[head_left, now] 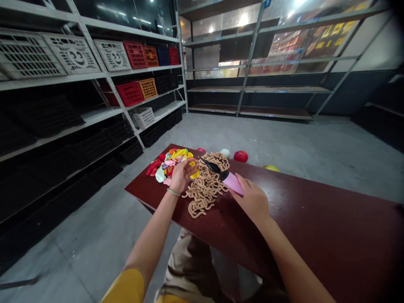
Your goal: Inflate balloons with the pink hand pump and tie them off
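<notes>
A pink balloon pump point(234, 184) with a black tapering front end point(212, 166) is gripped in my right hand point(254, 200), pointing up and left. My left hand point(182, 174) is open, palm up with its fingers a little curled, close to the pump's black tip. I see nothing held in it. Between and beyond the hands lies a heap of beige, worm-like soft strands point(205, 187). Beside my left hand, a pile of limp, uninflated balloons point(160, 166) in red, yellow, pink and pale green covers the table's left end, partly hidden by that hand.
The dark red table point(303, 202) stretches to the right. Behind it on the floor are a red balloon point(240, 156), a white one point(225, 152) and a yellow one point(270, 168). Shelves with crates point(129, 93) line the left; another rack point(249, 63) stands at the back.
</notes>
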`<action>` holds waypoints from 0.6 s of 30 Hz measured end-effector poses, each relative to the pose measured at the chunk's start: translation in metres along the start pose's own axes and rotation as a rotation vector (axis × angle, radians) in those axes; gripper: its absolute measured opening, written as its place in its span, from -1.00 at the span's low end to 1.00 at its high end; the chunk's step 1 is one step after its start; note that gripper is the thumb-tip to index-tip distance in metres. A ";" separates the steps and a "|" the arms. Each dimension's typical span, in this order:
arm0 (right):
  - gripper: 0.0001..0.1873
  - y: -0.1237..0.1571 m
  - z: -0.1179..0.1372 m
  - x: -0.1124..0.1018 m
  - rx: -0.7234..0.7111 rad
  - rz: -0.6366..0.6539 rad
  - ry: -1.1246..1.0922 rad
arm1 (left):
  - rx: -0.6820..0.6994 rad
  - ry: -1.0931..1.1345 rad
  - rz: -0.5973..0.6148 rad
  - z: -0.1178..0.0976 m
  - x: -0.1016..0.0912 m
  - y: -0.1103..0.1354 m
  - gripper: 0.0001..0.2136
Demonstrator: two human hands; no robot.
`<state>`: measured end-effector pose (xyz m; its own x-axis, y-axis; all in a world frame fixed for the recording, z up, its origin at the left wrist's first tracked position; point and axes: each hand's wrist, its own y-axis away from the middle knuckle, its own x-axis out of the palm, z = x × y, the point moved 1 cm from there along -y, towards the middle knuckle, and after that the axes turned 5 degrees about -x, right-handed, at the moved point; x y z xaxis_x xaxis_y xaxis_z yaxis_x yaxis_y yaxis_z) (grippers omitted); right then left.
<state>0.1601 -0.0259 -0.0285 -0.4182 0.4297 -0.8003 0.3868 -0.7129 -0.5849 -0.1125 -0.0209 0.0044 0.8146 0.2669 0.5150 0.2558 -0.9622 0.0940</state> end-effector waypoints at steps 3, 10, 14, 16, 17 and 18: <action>-0.44 0.000 -0.005 -0.001 0.030 -0.048 0.006 | -0.008 0.114 0.011 0.008 0.023 -0.018 -0.82; -0.43 0.002 -0.012 -0.005 0.017 -0.010 0.075 | 0.000 0.295 0.010 0.035 0.047 -0.043 -0.81; -0.44 0.003 -0.011 -0.006 0.003 0.041 0.103 | -0.010 0.307 -0.061 0.048 0.041 -0.041 -0.81; -0.44 0.003 -0.010 -0.006 -0.003 0.068 0.113 | 0.013 0.312 -0.096 0.051 0.039 -0.041 -0.81; -0.44 0.003 -0.009 -0.006 -0.004 0.078 0.115 | 0.028 0.309 -0.120 0.052 0.038 -0.041 -0.81; -0.44 0.003 -0.009 -0.006 -0.003 0.087 0.115 | 0.041 0.302 -0.145 0.052 0.038 -0.041 -0.81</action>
<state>0.1711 -0.0259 -0.0262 -0.2866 0.4273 -0.8575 0.4203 -0.7483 -0.5133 -0.0650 0.0314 -0.0239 0.5790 0.3663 0.7285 0.3829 -0.9109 0.1537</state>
